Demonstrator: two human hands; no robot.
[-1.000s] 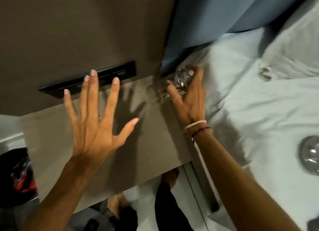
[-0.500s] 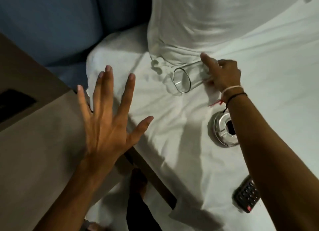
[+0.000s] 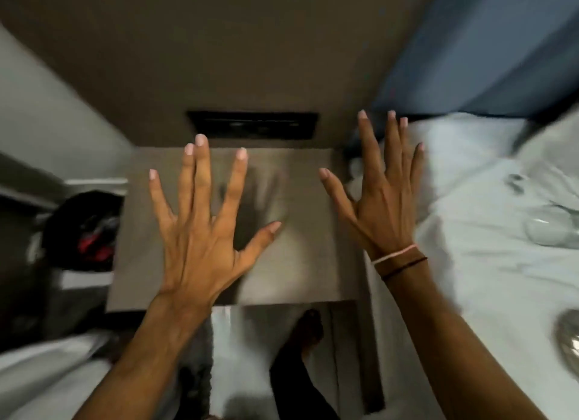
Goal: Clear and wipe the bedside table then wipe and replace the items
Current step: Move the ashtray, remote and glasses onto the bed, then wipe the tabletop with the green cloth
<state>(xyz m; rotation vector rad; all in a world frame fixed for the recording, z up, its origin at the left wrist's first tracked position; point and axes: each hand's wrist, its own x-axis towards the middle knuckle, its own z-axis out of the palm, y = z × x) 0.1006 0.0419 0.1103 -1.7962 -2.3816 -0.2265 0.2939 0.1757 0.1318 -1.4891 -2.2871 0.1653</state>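
The bedside table (image 3: pixel 300 263) is a grey-brown square top with nothing standing on it. My left hand (image 3: pixel 200 231) hovers over its middle, fingers spread, holding nothing. My right hand (image 3: pixel 385 206) is spread above the table's right edge, where it meets the bed, and is also bare. A clear drinking glass (image 3: pixel 551 228) lies on its side on the white sheet at the far right, blurred. The rim of a round metal ashtray (image 3: pixel 568 341) shows at the right edge, lower on the bed.
A dark wall panel with a black switch plate (image 3: pixel 253 125) rises behind the table. The white bed (image 3: pixel 485 278) and blue headboard (image 3: pixel 488 43) lie to the right. A black bag with red inside (image 3: pixel 84 231) sits left of the table. My feet are below the table's front edge.
My right hand let go of the glass, which now lies on the bed, and came back over the table's right edge. The view swung from the bed to the table.
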